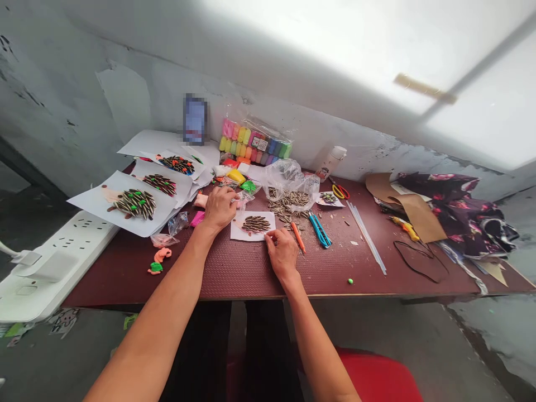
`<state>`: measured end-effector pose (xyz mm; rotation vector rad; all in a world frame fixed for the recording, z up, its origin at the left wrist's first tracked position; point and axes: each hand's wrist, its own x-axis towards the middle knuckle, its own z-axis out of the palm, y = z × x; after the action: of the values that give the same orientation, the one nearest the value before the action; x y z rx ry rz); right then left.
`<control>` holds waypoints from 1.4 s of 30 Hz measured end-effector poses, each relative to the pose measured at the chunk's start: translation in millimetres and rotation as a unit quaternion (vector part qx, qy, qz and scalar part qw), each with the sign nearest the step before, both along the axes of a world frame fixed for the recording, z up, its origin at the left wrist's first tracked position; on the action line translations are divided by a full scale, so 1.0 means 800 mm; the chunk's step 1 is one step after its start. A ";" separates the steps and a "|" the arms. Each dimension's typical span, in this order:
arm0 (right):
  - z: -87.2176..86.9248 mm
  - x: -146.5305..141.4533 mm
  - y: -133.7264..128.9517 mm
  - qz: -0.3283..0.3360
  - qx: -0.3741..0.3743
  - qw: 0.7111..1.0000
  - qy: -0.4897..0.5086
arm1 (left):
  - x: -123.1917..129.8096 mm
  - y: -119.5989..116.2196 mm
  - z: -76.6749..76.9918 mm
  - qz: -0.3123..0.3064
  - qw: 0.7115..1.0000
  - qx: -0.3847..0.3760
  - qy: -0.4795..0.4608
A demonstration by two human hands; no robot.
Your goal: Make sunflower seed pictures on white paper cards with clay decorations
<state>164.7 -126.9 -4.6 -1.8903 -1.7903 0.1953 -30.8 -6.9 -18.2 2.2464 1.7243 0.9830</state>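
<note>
A white card (pixel 238 233) with a hedgehog made of sunflower seeds (pixel 256 224) lies on the table in front of me. My right hand (pixel 283 254) has its thumb and fingers pinched at the card's lower right corner. My left hand (pixel 220 209) is at the card's upper left, fingers curled and closed beside a crumpled transparent wrapper (pixel 244 199); what they hold, if anything, is hidden. Pale pink clay (pixel 201 200) and a bright pink packet (pixel 197 219) are beside that hand. Loose sunflower seeds (pixel 295 201) are heaped beyond my right hand.
Finished hedgehog sheets (pixel 134 204) are stacked at the left, near a white power strip (pixel 46 268). Packs of coloured clay (pixel 255 142) stand behind. Rightward are an orange crayon-like stick (pixel 298 238), a blue cutter (pixel 320 230), scissors (pixel 339 190) and glue sticks (pixel 366 237).
</note>
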 end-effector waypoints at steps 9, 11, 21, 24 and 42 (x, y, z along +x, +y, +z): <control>-0.003 0.007 -0.003 0.024 -0.001 1.000 -0.015 | 0.007 -0.001 -0.002 -0.081 0.996 -0.038 0.017; -0.003 0.009 -0.006 0.035 -0.005 0.999 -0.020 | 0.006 0.000 -0.005 -0.084 0.996 -0.041 0.016; -0.002 0.014 -0.007 0.033 0.001 0.999 0.008 | 0.006 0.000 -0.007 -0.101 0.993 -0.042 0.041; 0.000 0.014 -0.007 0.024 0.020 0.999 0.030 | 0.006 0.000 -0.007 -0.107 0.992 -0.045 0.040; -0.001 -0.006 0.009 -0.022 -0.018 0.999 -0.041 | 0.008 -0.001 -0.008 -0.103 0.993 -0.051 0.019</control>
<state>160.0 -119.8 -5.3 -1.9875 -1.8063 0.1368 -24.1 -7.4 -24.7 2.3322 1.4823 0.7951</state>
